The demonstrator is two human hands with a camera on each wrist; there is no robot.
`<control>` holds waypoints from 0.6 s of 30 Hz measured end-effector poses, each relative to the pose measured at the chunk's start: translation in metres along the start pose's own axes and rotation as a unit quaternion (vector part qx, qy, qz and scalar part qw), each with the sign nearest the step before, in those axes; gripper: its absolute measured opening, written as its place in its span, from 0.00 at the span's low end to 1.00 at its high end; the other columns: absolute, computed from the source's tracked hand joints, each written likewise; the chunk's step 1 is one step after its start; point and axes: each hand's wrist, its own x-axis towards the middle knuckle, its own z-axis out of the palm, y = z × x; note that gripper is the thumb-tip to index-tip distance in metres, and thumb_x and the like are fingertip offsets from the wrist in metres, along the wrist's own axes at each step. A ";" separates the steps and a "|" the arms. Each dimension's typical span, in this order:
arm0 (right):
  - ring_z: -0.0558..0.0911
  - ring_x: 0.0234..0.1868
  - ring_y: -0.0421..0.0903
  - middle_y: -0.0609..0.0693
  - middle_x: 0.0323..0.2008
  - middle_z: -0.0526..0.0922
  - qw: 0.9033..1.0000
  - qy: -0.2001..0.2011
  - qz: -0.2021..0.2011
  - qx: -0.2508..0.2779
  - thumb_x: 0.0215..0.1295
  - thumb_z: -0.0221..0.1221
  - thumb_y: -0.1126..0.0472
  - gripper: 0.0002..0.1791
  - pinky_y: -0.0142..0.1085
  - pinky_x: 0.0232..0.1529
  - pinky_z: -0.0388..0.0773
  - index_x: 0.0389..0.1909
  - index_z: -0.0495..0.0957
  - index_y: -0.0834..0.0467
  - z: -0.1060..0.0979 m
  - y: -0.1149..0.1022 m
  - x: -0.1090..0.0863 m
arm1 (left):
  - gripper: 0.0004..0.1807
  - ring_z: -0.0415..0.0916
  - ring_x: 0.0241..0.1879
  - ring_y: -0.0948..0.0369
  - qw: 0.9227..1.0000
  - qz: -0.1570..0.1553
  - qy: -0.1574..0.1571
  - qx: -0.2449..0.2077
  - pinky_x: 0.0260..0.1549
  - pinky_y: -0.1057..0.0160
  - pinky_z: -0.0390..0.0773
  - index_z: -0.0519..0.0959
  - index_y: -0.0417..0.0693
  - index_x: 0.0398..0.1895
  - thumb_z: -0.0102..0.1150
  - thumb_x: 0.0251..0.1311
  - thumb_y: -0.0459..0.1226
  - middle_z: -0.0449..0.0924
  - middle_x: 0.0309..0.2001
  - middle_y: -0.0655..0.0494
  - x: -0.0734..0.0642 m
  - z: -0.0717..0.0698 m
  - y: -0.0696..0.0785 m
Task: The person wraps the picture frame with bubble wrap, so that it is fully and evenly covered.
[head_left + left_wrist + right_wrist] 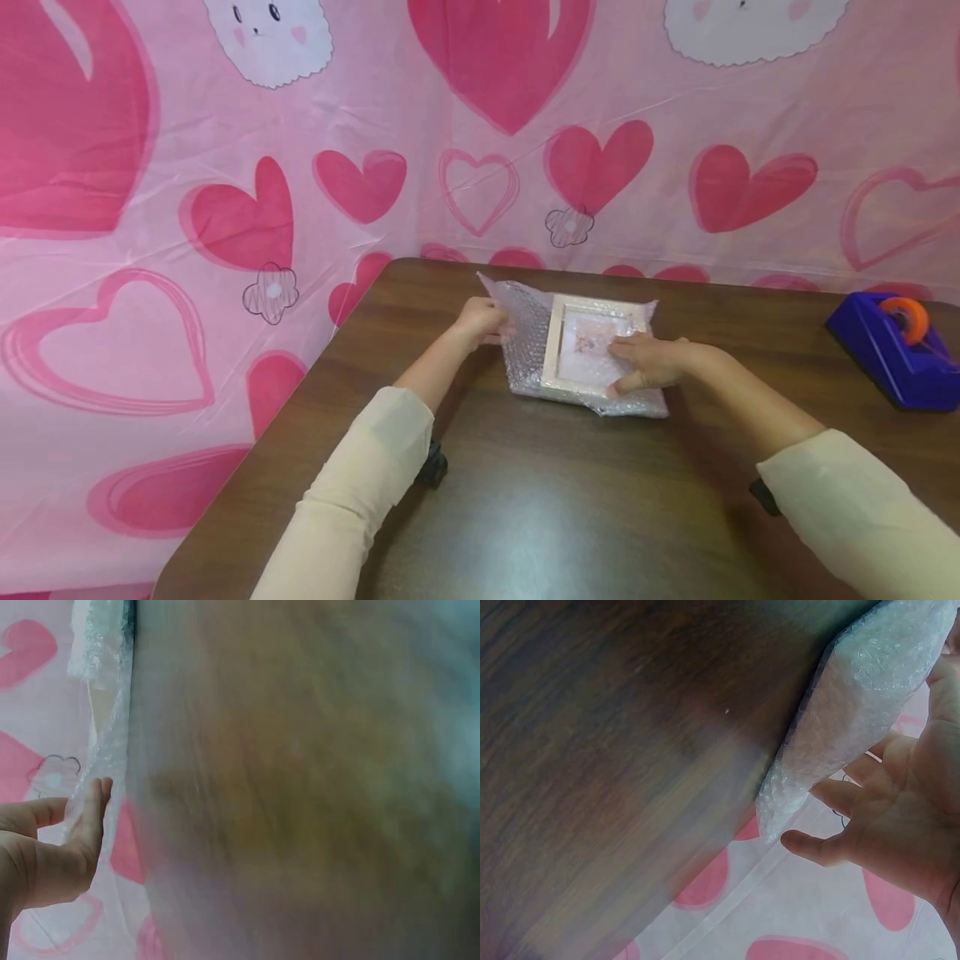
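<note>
- Okay, nearest: two cream sleeves (352, 483), wide stretch of brown tabletop (570, 500) between them.
- Right hand (648, 360): fingers spread, fairly straight, resting on one picture frame (552, 342) in bubble wrap (525, 333).
- Left hand (480, 323): thumb and fingers pinch the wrap's left flap.
- Frame lies near the table's far edge.
- One blue tape dispenser (892, 358), one orange roll (917, 321), well right of right hand; wood between.
- Behind: pink heart-print cloth (450, 83).
</note>
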 end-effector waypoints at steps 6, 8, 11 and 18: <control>0.47 0.68 0.71 0.69 0.69 0.51 1.000 0.002 0.001 0.001 0.57 0.57 0.36 0.50 0.79 0.49 0.44 0.69 0.55 0.68 0.000 0.000 -0.001 | 0.22 0.78 0.21 0.61 0.995 0.056 0.003 0.083 0.25 0.66 0.82 0.70 0.31 0.59 0.50 0.60 0.24 0.81 0.38 0.35 -0.017 0.005 0.013; 0.47 0.68 0.71 0.69 0.69 0.51 1.000 0.003 0.000 0.002 0.57 0.57 0.35 0.51 0.79 0.49 0.43 0.69 0.55 0.68 0.000 0.000 -0.001 | 0.17 0.77 0.20 0.62 0.981 0.095 0.019 0.166 0.22 0.67 0.81 0.75 0.32 0.53 0.50 0.60 0.25 0.82 0.35 0.38 -0.019 0.008 0.016; 0.47 0.68 0.70 0.68 0.69 0.51 1.000 0.003 0.000 0.002 0.57 0.57 0.35 0.51 0.79 0.49 0.43 0.69 0.55 0.68 0.000 0.000 -0.001 | 0.09 0.75 0.20 0.60 0.939 0.158 0.052 0.300 0.20 0.67 0.76 0.80 0.35 0.34 0.49 0.57 0.26 0.79 0.25 0.46 -0.022 0.014 0.021; 0.47 0.68 0.70 0.69 0.69 0.51 1.000 0.004 -0.003 0.002 0.58 0.57 0.36 0.50 0.79 0.49 0.43 0.69 0.55 0.68 0.001 0.000 -0.001 | 0.11 0.68 0.24 0.57 0.889 0.219 0.082 0.394 0.23 0.59 0.72 0.71 0.43 0.17 0.48 0.55 0.26 0.71 0.20 0.52 -0.028 0.031 0.032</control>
